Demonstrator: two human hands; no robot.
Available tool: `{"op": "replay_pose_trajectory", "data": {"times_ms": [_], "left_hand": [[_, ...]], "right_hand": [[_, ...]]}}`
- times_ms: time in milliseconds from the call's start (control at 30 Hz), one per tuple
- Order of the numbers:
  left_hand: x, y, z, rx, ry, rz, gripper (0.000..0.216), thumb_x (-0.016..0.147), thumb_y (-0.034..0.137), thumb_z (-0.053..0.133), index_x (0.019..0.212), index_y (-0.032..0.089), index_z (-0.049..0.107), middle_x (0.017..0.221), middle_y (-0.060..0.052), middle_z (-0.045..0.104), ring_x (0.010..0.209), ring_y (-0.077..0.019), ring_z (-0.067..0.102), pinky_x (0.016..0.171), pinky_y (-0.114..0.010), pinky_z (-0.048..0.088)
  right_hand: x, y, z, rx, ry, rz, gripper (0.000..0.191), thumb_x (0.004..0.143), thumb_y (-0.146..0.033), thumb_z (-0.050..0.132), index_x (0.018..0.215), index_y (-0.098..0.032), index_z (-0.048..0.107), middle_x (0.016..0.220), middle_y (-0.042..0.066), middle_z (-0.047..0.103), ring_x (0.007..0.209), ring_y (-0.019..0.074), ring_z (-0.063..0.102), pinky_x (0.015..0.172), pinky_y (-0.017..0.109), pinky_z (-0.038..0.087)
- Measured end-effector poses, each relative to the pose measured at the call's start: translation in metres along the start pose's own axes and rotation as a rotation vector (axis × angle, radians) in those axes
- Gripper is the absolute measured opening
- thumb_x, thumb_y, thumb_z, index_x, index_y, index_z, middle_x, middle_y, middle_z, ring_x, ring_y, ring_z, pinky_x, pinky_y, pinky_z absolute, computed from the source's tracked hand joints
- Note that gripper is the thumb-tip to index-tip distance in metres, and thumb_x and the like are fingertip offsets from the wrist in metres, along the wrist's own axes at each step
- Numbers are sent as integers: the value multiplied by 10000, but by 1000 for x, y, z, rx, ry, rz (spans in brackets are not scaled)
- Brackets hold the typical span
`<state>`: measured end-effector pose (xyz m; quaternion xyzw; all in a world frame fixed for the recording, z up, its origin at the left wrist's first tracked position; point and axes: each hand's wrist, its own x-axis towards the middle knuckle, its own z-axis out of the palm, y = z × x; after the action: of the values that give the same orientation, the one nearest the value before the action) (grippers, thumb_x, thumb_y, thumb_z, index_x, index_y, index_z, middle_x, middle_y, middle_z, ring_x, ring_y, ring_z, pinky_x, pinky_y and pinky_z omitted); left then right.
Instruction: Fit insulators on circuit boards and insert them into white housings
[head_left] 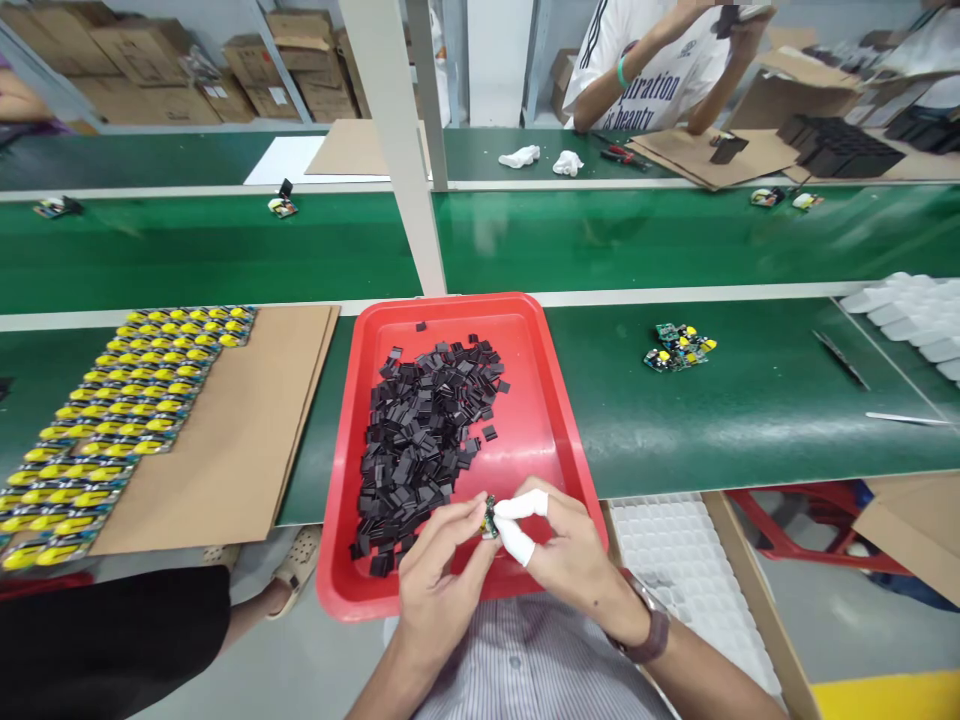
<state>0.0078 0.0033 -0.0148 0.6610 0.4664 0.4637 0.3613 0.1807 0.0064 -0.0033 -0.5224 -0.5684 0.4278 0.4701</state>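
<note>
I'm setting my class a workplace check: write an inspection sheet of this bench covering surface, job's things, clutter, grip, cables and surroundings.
Surface: green worktop; red tray overhangs its near edge.
Job's things: small circuit board in hand; black pieces heaped in the tray; yellow-topped boards in rows on cardboard; loose boards grouped right of the tray.
Clutter: dark thin tool and pale thin tool, far right.
Grip: left hand pinches the circuit board; right hand, wearing white finger covers, meets it; whether it pinches is unclear.
Cables: nothing seen.
Surroundings: co-worker opposite; cardboard boxes on shelves behind.
</note>
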Motion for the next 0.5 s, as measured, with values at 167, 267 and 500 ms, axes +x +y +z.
{"op": "replay_pose_trajectory", "data": {"times_ms": [167,267,500], "left_hand": [[3,1,-1,-17,-33,-9,341,859,109,772,1161,267,762,1112,-55,768,997,-216,762,877,-353,654],[3,2,-2,26,-28,-50,346,879,138,755,1199,269,747,1136,-58,746,1014,-219,747,883,-359,650],[2,10,3,161,37,86,386,878,60,713,1210,257,729,1143,-55,714,1027,-201,722,936,-326,610]], "right_hand": [[7,2,-8,145,-115,100,67,907,-254,720,933,-255,781,834,1,739,744,154,712,714,287,610],[3,5,-11,215,-64,207,213,828,-352,830,1017,-262,784,886,13,781,776,177,755,748,312,654],[-16,16,-8,276,-58,197,486,842,-276,828,1303,-298,676,1037,28,754,871,174,749,851,337,658]]}}
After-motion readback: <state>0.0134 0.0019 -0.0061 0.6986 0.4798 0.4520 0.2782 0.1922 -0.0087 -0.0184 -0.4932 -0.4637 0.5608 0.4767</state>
